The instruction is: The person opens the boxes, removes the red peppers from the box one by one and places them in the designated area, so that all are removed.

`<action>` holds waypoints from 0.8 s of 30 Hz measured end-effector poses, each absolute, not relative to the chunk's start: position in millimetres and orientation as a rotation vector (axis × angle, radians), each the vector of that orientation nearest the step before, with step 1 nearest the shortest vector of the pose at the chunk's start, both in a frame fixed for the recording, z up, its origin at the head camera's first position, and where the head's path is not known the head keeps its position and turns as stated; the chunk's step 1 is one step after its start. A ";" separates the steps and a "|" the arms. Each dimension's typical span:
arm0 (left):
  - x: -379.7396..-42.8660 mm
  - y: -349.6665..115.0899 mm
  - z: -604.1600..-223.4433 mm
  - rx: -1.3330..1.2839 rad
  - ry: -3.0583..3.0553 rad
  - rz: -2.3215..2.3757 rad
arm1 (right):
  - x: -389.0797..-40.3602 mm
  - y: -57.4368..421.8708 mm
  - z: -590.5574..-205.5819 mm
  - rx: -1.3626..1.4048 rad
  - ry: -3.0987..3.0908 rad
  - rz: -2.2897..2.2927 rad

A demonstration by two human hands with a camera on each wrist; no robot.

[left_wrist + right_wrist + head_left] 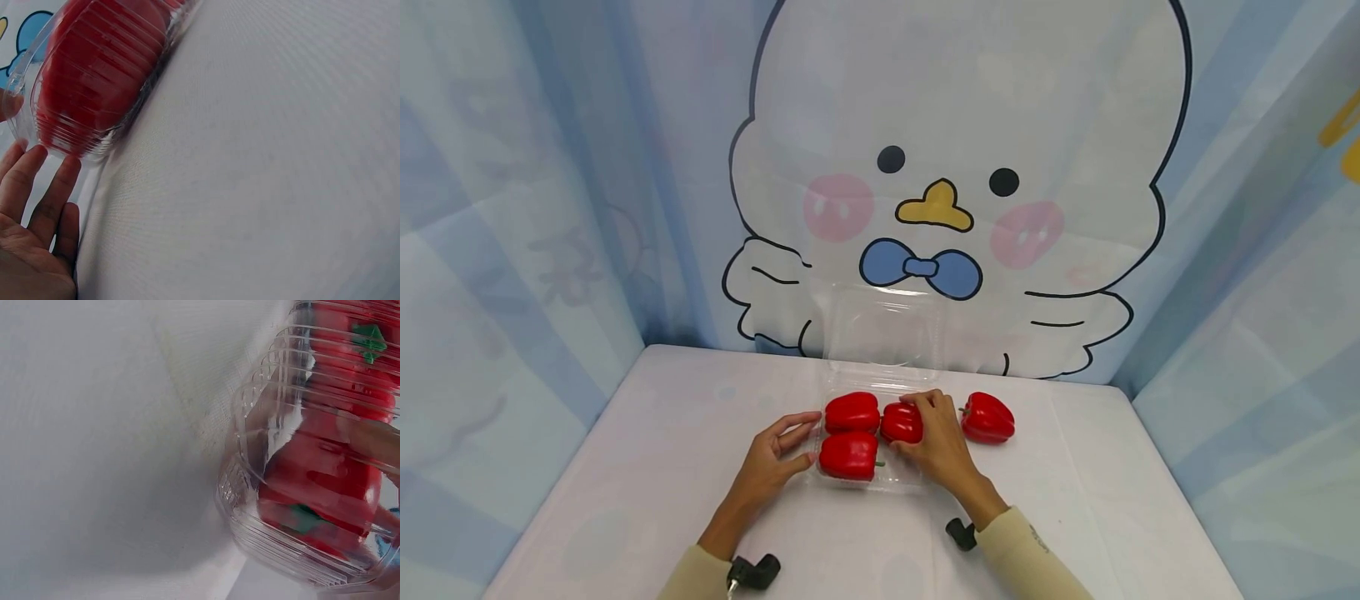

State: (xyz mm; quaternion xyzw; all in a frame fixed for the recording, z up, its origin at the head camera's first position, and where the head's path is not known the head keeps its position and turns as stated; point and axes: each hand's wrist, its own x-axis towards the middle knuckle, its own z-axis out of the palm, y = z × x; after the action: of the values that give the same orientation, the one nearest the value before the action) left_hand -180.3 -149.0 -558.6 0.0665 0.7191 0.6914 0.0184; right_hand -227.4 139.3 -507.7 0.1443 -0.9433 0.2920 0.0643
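Note:
A clear plastic clamshell box (901, 478) lies on the table with its lid (883, 329) raised at the back. Two red bell peppers sit in its left half, one pepper (852, 412) behind the other pepper (847, 456). My right hand (943, 442) grips a third bell pepper (901, 422) in the box's right half; through the clear wall, the right wrist view shows this pepper (319, 487). My left hand (772, 454) is at the box's left side, fingers extended, fingertips (70, 164) against the ribbed wall in the left wrist view.
Another red bell pepper (988, 418) lies on the white tabletop (1075, 500), right of the box. A curtain (962, 100) with a cartoon bird stands behind the table, and blue-white curtains close both sides. Each wrist wears a small black device (754, 572).

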 end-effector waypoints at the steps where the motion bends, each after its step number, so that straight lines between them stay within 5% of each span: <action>1: -180.7 -149.0 -558.9 0.217 2.235 2.149 | -227.0 139.6 -507.3 0.435 -2.846 0.882; 24: -179.9 -147.5 -558.0 0.211 2.264 2.131 | -217.1 147.7 -475.0 0.389 -2.805 0.940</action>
State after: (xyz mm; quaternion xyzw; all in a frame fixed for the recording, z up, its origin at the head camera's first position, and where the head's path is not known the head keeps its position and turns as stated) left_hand -179.9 -147.5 -558.0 0.0678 0.7264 0.6838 0.0126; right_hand -217.1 147.7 -475.0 0.1300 -0.9372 0.3139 0.0789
